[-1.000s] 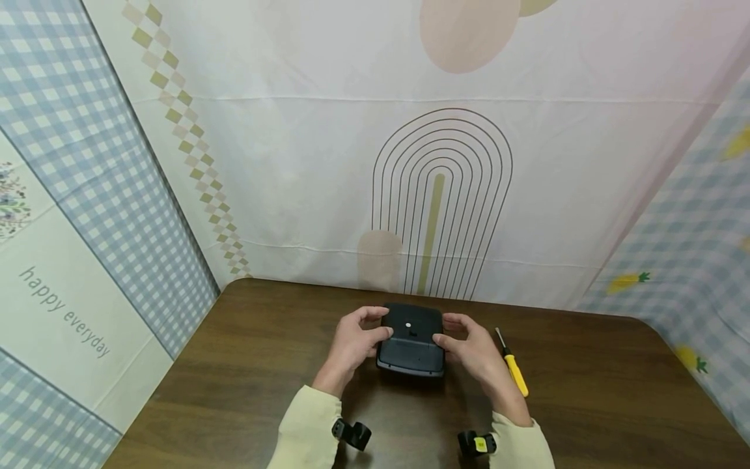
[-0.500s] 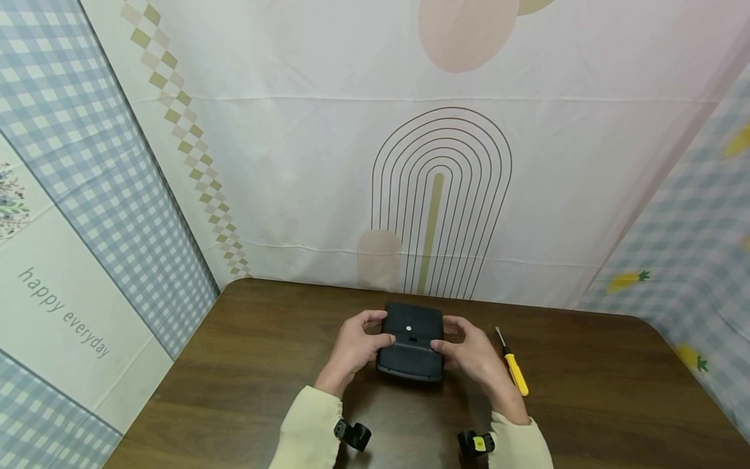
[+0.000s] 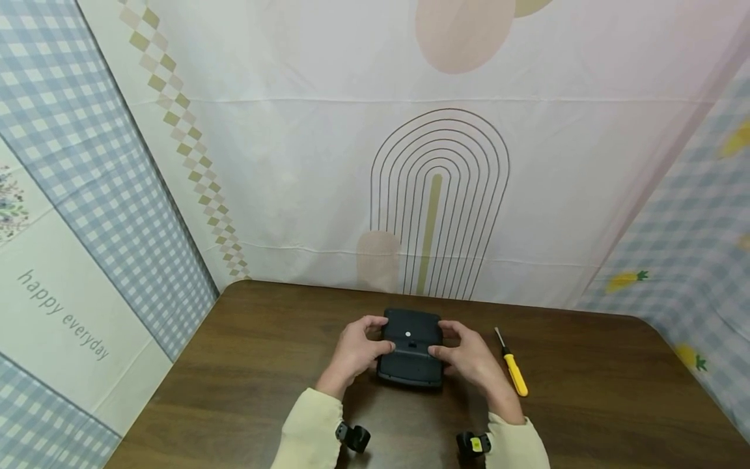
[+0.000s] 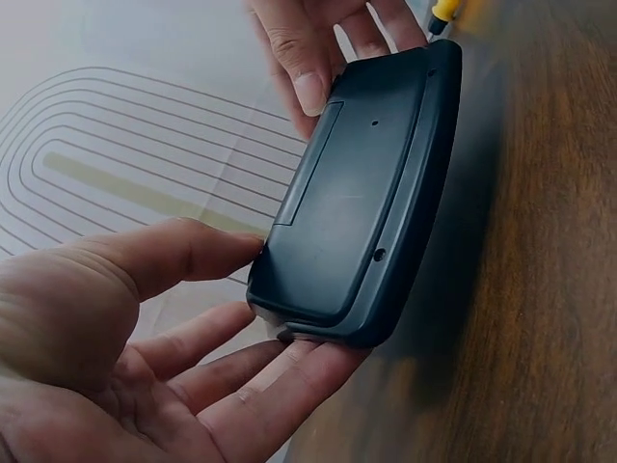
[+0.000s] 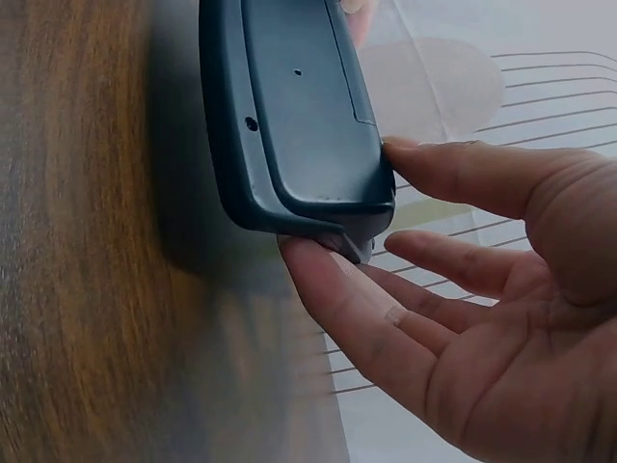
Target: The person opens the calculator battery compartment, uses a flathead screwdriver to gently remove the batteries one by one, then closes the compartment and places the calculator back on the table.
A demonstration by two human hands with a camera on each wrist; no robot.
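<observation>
A black plastic device (image 3: 410, 361), shaped like a desk calculator seen from its back, is held over the table. Its back carries a small white dot, and small round holes show in the wrist views. My left hand (image 3: 355, 352) grips its left side, thumb on the back and fingers along the edge and beneath. On the opposite side my right hand (image 3: 469, 355) grips it the same way, thumb near the middle of the back. The device's other face is turned down and hidden. To the right of my right hand lies a screwdriver (image 3: 514, 372) with a yellow handle.
The brown wooden table (image 3: 263, 404) extends around both hands. A white patterned cloth (image 3: 293, 163) hangs behind its far edge, with blue checked cloth at the left and right. A small black camera (image 3: 354, 438) is strapped at the left wrist, another (image 3: 471, 445) at the right.
Both hands have drawn the device slightly toward me, and its near end sits lower in the head view. The grip stays on both sides; the screwdriver has not moved.
</observation>
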